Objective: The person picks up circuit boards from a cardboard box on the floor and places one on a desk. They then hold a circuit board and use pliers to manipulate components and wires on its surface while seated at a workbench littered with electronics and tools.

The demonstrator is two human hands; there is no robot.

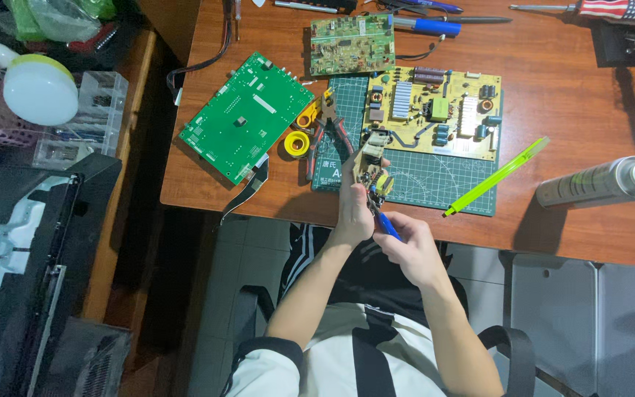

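While the big green circuit board (pixel 248 117) lies at the desk's left, our left hand (pixel 354 209) closes its fingers around a small yellowish circuit board (pixel 373 167) above the cutting mat (pixel 435 180), and our right hand (pixel 411 250) pinches a blue-handled tool (pixel 386 223) against it.

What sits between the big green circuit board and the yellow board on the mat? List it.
In the head view, between the big green circuit board and the yellow board: two yellow tape rolls and red-handled pliers.
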